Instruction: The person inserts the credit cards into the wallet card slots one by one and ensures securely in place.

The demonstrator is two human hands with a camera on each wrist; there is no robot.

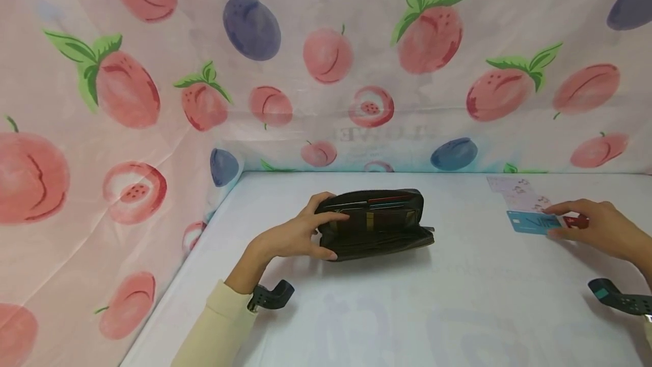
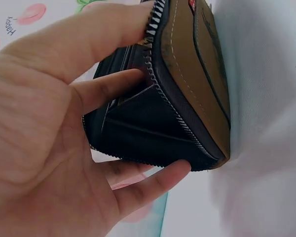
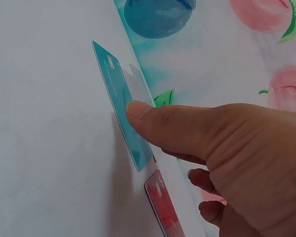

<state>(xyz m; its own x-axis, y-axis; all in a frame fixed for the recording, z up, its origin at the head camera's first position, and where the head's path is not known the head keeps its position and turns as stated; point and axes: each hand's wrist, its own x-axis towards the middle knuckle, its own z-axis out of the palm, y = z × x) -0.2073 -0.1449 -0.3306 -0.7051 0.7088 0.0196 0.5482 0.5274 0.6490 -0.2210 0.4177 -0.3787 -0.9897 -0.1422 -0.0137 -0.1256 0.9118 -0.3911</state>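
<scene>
A dark zip-around wallet (image 1: 377, 225) stands unzipped and spread wide on the table, with several cards showing in its upper slots. My left hand (image 1: 300, 231) grips its left end, with one finger reaching inside. In the left wrist view, the tan outer side of the wallet (image 2: 197, 79) and its zip teeth show. Over on the right, my right hand (image 1: 601, 225) pinches a blue card (image 3: 121, 108) between thumb and fingers. The card is tilted and casts a shadow. A red card (image 3: 164, 205) is beside it, partly hidden by the hand in the head view.
Pale patterned cards or papers (image 1: 524, 194) lie just behind the blue card. The white-covered table (image 1: 458, 299) meets a fruit-printed cloth (image 1: 285, 72) at the back and left. A dark band sits on each wrist.
</scene>
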